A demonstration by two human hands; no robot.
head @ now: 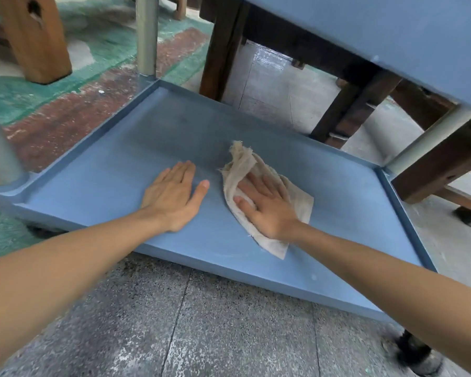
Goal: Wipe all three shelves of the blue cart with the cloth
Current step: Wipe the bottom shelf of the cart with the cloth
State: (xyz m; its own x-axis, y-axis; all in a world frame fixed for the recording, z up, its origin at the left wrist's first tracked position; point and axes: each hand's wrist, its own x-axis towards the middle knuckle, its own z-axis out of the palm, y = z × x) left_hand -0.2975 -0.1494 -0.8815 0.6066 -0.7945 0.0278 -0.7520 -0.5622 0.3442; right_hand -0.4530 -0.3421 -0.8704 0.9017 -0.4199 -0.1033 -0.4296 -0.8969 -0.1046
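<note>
Currently the bottom shelf [120, 170] of the cart [408, 36] is being wiped. The cloth [245, 164] is pressed flat onto the shelf under the right hand [267, 205], fingers spread and open on top of it, nothing pinched. The left hand [172, 197] is laid flat and open on bare shelf at about 9 o'clock from the cloth, just beside it, not touching it; it is judged to be used as a brace.

The cloth is found right of shelf centre, well clear of the rims. Its long axis is run from about 11 o'clock to 5 o'clock: a frayed, bunched end is pointed up at 11 o'clock, away from the person, and a flatter corner is trailed toward 5 o'clock near the front edge. One fold is lapped over the fingers on the 10 o'clock side.

Step judged: last and lowest of three shelves, since another blue shelf is seen overhead at 1 o'clock; whether the upper ones are done cannot be told. Next move is judged to call for palm pressure kept down while the cloth is swept toward the unwiped 9 o'clock half and into the corners by the posts [147, 34], with the left hand lifted out of the path first.
</note>
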